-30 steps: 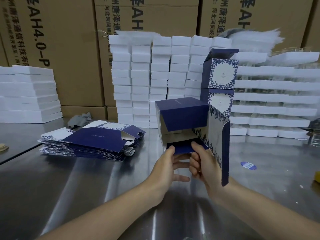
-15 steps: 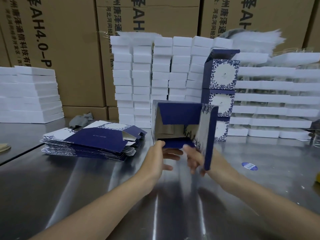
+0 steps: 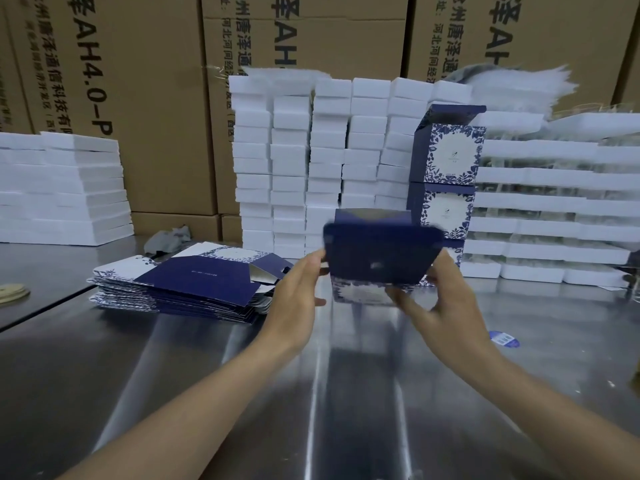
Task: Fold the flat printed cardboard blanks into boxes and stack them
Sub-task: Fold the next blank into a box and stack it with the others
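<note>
A navy blue box [image 3: 377, 258] with a white floral face is held above the steel table [image 3: 173, 375], blurred by motion, one flap standing up at its top. My left hand [image 3: 294, 296] holds its left side. My right hand [image 3: 440, 303] grips its right side, fingers curled under the lower face. A pile of flat printed blanks [image 3: 183, 282] lies to the left on the table. Behind the held box stands a stack of finished blue boxes [image 3: 446, 178], the top one with its lid flap raised.
Columns of white foam blocks [image 3: 311, 161] stand behind, with wider white trays [image 3: 554, 209] at the right and more white blocks [image 3: 62, 188] at the far left. Large brown cartons [image 3: 138, 81] form the back wall. A blue round sticker [image 3: 504, 339] lies on the table.
The box was open toward me with my fingers at its bottom flap; it has since been turned so a closed navy face shows, and both hands shifted to its sides.
</note>
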Action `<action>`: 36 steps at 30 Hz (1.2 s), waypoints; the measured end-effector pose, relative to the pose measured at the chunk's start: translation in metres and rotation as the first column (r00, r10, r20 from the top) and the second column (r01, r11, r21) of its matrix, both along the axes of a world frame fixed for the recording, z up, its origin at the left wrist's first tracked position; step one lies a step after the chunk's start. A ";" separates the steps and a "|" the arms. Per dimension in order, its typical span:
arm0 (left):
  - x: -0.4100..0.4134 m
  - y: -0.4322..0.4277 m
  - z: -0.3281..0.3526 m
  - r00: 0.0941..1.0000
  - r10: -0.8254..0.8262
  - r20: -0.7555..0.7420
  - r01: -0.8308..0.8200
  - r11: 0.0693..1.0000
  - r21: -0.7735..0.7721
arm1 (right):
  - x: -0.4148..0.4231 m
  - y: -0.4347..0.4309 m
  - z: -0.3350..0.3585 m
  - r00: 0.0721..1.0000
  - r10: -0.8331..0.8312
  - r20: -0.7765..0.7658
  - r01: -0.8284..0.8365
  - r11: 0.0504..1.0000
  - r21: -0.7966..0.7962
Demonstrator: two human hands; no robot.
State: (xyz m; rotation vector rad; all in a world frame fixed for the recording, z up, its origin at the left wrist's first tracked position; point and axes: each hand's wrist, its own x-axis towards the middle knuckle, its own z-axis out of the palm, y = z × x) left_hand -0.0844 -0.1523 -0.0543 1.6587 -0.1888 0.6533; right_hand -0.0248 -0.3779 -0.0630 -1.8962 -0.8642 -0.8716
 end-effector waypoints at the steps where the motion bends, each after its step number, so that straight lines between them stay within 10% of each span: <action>1: 0.001 0.001 0.001 0.999 -0.013 0.033 0.014 1.000 -0.006 | -0.003 0.001 0.004 1.000 -0.025 -0.011 0.025 1.000 0.015; 10: 0.004 0.002 -0.012 0.995 0.061 0.081 -0.079 0.967 0.242 | -0.018 0.004 0.010 0.989 -0.048 -0.137 0.049 0.999 0.000; 18: 0.001 0.000 -0.009 0.994 0.077 0.081 -0.089 0.982 0.164 | -0.013 0.007 0.006 0.980 0.085 -0.180 -0.043 0.973 0.227; 28: -0.001 -0.001 -0.008 0.865 0.158 0.476 -0.381 0.824 0.419 | -0.013 0.007 0.006 1.000 0.000 -0.005 0.000 0.999 -0.033; 36: 0.002 -0.006 -0.010 0.915 0.114 0.388 -0.263 0.896 0.357 | -0.014 0.013 0.002 0.997 0.049 0.051 -0.046 0.998 -0.048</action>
